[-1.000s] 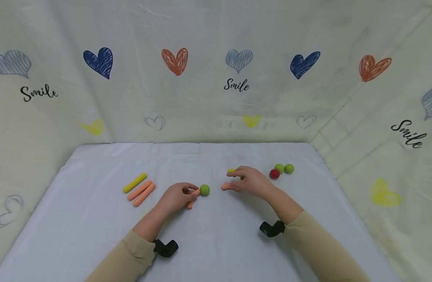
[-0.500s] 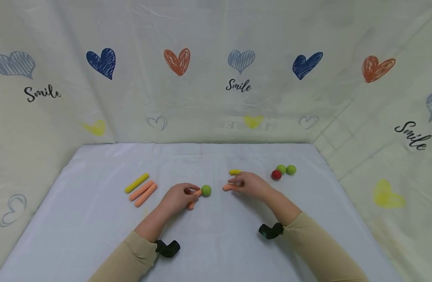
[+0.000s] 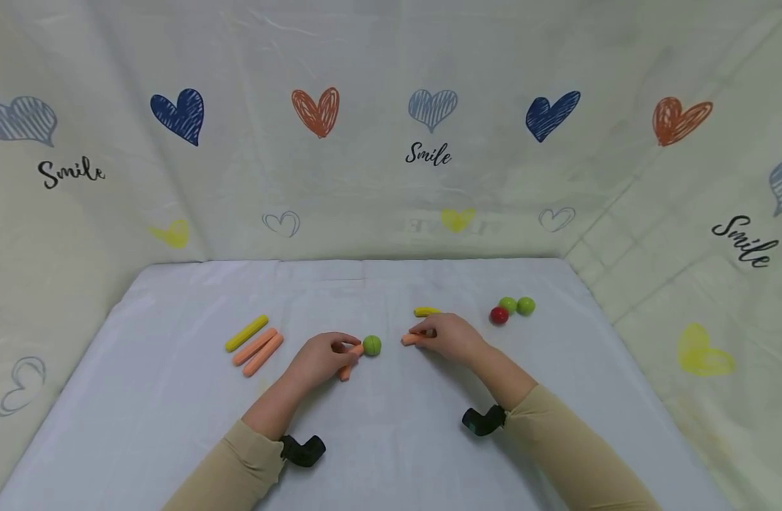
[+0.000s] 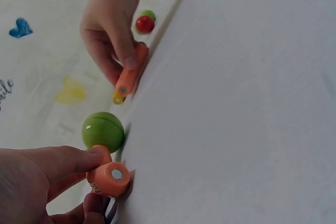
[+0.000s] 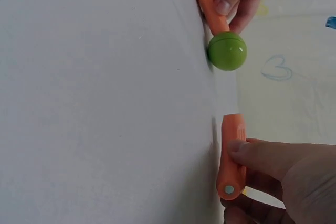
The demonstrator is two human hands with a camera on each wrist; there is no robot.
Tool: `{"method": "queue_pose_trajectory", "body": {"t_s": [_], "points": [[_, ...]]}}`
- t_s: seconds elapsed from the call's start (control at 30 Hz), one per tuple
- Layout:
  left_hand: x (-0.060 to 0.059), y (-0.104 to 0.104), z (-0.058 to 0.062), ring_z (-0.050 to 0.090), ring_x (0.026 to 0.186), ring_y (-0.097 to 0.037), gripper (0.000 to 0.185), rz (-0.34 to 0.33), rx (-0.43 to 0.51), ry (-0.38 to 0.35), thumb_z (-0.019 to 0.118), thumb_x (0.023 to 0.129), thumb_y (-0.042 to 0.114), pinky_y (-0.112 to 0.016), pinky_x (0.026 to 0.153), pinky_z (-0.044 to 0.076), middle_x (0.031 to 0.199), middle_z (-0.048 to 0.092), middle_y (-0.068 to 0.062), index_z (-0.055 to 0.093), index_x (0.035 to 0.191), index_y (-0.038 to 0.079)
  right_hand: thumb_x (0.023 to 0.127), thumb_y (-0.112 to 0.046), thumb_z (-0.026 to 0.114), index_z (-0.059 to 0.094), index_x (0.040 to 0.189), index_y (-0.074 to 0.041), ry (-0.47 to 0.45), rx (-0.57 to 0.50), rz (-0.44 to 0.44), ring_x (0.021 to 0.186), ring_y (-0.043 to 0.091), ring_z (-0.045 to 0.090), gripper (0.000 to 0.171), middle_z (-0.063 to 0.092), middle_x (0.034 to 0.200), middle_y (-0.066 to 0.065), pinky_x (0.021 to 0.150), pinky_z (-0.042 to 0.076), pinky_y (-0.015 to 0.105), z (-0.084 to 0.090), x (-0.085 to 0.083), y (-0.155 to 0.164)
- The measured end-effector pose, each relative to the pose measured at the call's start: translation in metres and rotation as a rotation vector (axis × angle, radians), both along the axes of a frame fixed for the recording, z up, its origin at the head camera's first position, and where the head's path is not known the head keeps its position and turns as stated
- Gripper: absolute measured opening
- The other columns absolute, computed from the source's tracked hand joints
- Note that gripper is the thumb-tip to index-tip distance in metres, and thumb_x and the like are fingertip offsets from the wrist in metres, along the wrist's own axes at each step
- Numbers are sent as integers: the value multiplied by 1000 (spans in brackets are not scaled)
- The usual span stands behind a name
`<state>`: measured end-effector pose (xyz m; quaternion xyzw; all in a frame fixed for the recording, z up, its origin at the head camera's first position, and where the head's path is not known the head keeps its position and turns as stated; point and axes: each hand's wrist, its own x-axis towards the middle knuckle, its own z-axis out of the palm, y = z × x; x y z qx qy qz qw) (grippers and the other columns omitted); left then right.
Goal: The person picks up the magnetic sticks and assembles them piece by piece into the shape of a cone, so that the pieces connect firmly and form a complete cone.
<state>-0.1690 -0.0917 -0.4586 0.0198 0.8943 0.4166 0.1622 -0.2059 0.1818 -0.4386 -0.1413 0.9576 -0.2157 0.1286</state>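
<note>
My left hand (image 3: 321,355) pinches an orange stick (image 3: 350,360) lying on the white tablecloth (image 3: 378,426); the stick's far end touches a green ball (image 3: 372,345). In the left wrist view the same stick (image 4: 107,177) shows a small magnet disc on its end, with the green ball (image 4: 103,131) just beyond it. My right hand (image 3: 448,335) pinches a second orange stick (image 3: 411,339) a short way right of the ball. The right wrist view shows that stick (image 5: 232,156) under my thumb and the ball (image 5: 227,51) apart from it.
A short yellow stick (image 3: 426,311) lies just behind my right hand. A yellow stick (image 3: 245,333) and two orange sticks (image 3: 258,349) lie together at the left. A red ball (image 3: 498,315) and two green balls (image 3: 517,306) sit at the right. Fabric walls surround the table.
My right hand's fingers have closed round the orange stick and drawn back a little, uncovering the short yellow stick. My left hand, its stick and the ball have stayed put.
</note>
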Motion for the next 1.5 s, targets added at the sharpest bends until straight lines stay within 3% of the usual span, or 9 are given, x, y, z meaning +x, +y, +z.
{"method": "queue_pose_trajectory", "body": {"t_s": [0.23,0.4,0.57,0.97,1.17,1.5], "points": [[-1,0,-3,56,89,-18,29,-6,2,-6,73,90,31,-37,78,47,98,64,2,72,118,24,84,-48,76,77,115,-22,22,-73,-24,78,14,54,41,69,106,-8,68,46,30,2,0,1],[-2,-1,-2,56,89,-18,29,-9,9,-2,73,91,32,-37,79,47,99,64,2,72,118,24,85,-46,76,77,115,-22,33,-72,-28,78,14,54,39,69,112,-6,67,46,29,3,-1,0],[-3,-1,1,56,89,-17,29,-10,6,-5,73,91,32,-38,80,47,99,64,2,72,118,23,86,-45,75,77,114,-24,15,-55,-3,78,12,54,35,70,107,-9,68,46,28,2,-1,-7],[-3,-1,0,56,89,-18,29,1,9,-7,74,90,30,-38,80,47,98,65,0,72,118,22,88,-39,75,77,114,-22,87,-29,58,83,8,56,31,70,104,-8,76,49,28,-1,3,-33],[-3,0,-3,57,87,-17,29,-4,20,-5,73,91,31,-37,79,47,95,65,1,72,118,22,89,-34,75,76,115,-20,83,-46,24,77,10,54,30,69,99,-9,69,48,27,-5,6,-39],[1,1,-1,57,86,-16,30,15,20,3,73,90,32,-38,80,47,93,65,2,71,118,22,91,-25,74,74,115,-19,61,-36,39,79,9,57,25,69,96,-7,74,50,30,-6,7,-43]]}}
